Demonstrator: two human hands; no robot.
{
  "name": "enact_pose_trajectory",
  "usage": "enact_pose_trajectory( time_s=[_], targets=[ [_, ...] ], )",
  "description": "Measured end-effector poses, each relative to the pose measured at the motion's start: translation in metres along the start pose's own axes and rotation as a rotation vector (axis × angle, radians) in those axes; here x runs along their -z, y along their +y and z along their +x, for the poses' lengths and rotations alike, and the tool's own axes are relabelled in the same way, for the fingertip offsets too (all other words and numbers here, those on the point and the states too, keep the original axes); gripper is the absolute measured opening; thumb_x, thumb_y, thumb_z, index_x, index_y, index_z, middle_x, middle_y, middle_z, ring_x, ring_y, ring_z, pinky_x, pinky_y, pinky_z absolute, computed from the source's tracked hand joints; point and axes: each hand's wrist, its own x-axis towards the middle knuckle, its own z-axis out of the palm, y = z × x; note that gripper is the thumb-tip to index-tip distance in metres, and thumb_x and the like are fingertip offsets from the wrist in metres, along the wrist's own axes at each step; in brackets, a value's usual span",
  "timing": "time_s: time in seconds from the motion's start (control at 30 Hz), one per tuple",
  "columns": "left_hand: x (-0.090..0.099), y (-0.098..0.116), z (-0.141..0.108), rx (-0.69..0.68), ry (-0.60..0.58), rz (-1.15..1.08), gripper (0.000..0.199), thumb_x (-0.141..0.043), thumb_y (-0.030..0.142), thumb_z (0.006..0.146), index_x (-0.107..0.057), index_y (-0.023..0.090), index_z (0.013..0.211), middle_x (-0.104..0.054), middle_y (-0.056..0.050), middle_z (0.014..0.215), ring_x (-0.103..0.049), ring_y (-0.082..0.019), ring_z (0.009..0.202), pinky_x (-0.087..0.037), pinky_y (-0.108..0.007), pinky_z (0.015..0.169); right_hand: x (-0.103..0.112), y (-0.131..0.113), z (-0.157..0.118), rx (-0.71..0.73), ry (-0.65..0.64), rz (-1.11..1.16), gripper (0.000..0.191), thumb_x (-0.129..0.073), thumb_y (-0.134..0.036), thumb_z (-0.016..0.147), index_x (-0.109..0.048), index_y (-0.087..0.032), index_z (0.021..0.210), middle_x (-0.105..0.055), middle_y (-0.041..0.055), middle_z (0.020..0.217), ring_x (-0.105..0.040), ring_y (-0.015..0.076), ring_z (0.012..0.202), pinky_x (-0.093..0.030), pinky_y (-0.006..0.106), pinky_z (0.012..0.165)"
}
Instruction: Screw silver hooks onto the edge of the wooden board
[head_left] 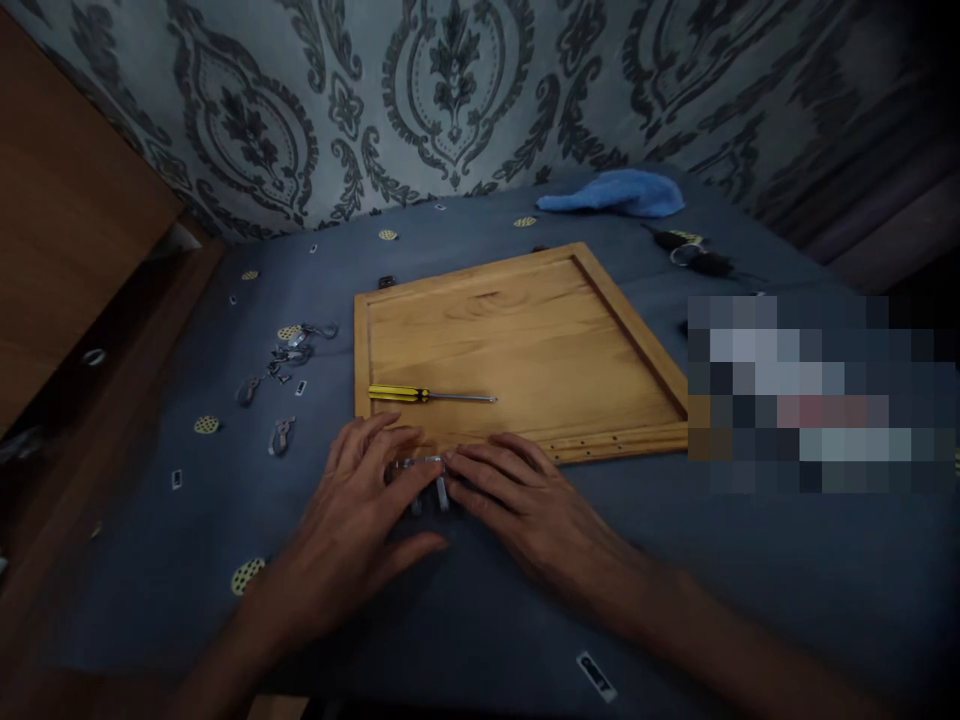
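A wooden panel (495, 340) with a raised frame lies on a dark blue patterned cloth. A metal hinge-like piece (441, 490) sits at the panel's near edge, partly hidden by fingers. My left hand (364, 515) touches its left part, with the fingers bent over the panel edge and the thumb apart. From the right, my right hand (521, 495) lays its fingertips on the same metal piece, fingers close together. On the panel, just beyond my hands, rests a yellow and black screwdriver (431, 395), its tip pointing right.
Several metal hinge parts (289, 355) lie left of the panel. A blue cloth (619, 192) is at the back right, near a dark item with a ring (694, 256). A pixelated patch hides the right side. Wooden furniture (75, 200) stands at the left.
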Motion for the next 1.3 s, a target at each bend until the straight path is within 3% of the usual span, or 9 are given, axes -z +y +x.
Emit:
enact_pose_trajectory(
  time_s=[0.17,0.33,0.6,0.73,0.93,1.1,1.3],
  targets=[
    [-0.003,-0.001,0.000,-0.002,-0.007,0.039,0.049,-0.076,0.028,0.091,-0.053,0.026,0.135,-0.052,-0.012,0.142,-0.035,-0.036,0.146,-0.042,-0.062,0.117,-0.002,0.000,-0.001,0.001,0.009,0.014,0.029,-0.049,-0.012,0.105,-0.069,-0.013,0.127,-0.075,0.0110,0.130,-0.064,0.0264,0.125,-0.051,0.052,0.108],
    [-0.002,-0.002,0.000,-0.003,0.000,0.042,0.045,-0.075,0.029,0.092,-0.055,0.026,0.132,-0.052,-0.012,0.141,-0.035,-0.036,0.145,-0.042,-0.062,0.117,-0.002,0.000,-0.001,-0.013,-0.006,0.028,0.032,-0.048,-0.010,0.105,-0.069,-0.019,0.128,-0.075,0.0090,0.130,-0.063,0.0249,0.126,-0.050,0.052,0.108],
    [-0.005,-0.003,-0.001,0.015,0.015,-0.025,0.043,-0.074,0.030,0.093,-0.057,0.029,0.133,-0.055,-0.010,0.140,-0.036,-0.034,0.147,-0.044,-0.061,0.117,-0.003,-0.001,-0.002,-0.004,0.011,0.023,0.031,-0.051,-0.010,0.104,-0.068,-0.014,0.129,-0.074,0.0114,0.131,-0.062,0.0267,0.126,-0.049,0.052,0.109],
    [0.004,-0.007,0.000,0.033,-0.001,-0.090,0.041,-0.069,0.035,0.097,-0.057,0.030,0.136,-0.054,-0.010,0.144,-0.035,-0.033,0.148,-0.044,-0.059,0.117,-0.004,-0.001,-0.002,-0.009,0.020,0.016,0.031,-0.052,-0.010,0.103,-0.068,-0.015,0.129,-0.075,0.0100,0.130,-0.061,0.0256,0.127,-0.048,0.049,0.111],
    [0.021,-0.028,0.026,0.053,0.061,-0.057,0.026,-0.047,0.024,0.106,-0.065,0.023,0.124,-0.065,-0.009,0.126,-0.058,-0.026,0.122,-0.053,-0.044,0.102,-0.003,0.000,-0.001,-0.006,0.019,0.008,0.033,-0.051,-0.006,0.101,-0.068,-0.015,0.128,-0.076,0.0092,0.128,-0.063,0.0252,0.124,-0.051,0.049,0.107],
    [0.019,-0.049,0.052,0.105,-0.019,0.116,0.022,-0.050,0.022,0.103,-0.069,0.021,0.115,-0.069,-0.008,0.114,-0.060,-0.028,0.111,-0.050,-0.046,0.094,-0.003,0.002,-0.001,0.009,0.007,0.018,0.036,-0.051,-0.005,0.099,-0.068,-0.017,0.129,-0.075,0.0104,0.130,-0.064,0.0263,0.124,-0.052,0.050,0.106],
    [0.023,-0.059,0.061,0.131,-0.113,0.085,0.017,-0.054,0.020,0.100,-0.066,0.021,0.113,-0.069,-0.007,0.108,-0.059,-0.027,0.105,-0.049,-0.042,0.090,-0.002,0.000,0.000,-0.008,0.000,0.017,0.037,-0.053,-0.004,0.098,-0.068,-0.019,0.128,-0.075,0.0085,0.131,-0.063,0.0253,0.125,-0.051,0.049,0.107]
  ],
)
